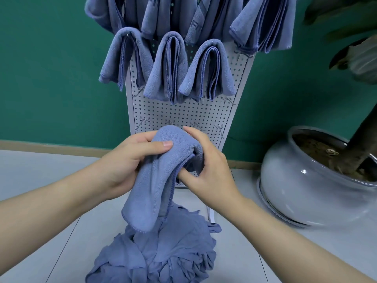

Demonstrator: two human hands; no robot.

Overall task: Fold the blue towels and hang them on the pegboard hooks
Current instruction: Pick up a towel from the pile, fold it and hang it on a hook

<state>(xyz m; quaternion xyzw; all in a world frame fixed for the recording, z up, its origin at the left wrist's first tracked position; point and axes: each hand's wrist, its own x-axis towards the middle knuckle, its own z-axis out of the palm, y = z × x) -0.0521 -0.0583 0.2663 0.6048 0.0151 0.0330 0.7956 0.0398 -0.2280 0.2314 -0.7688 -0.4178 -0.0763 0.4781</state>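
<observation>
Two hands meet on one folded towel (152,180), soft blue terry with stitched hem, held near pegboard's (183,111) bottom hooks. Our left hand (126,160) grips fold, thumb pressed flat on top, fingers curled behind. Our right hand (206,162) pinches other side, thumb tucked under hem, fingers wrapped over far side. Towel drapes down toward crumpled pile (161,254) on pale tiled floor. Three folded towels (169,68) hang in loops on white perforated board, more above. Round glossy pot (302,180) right.
</observation>
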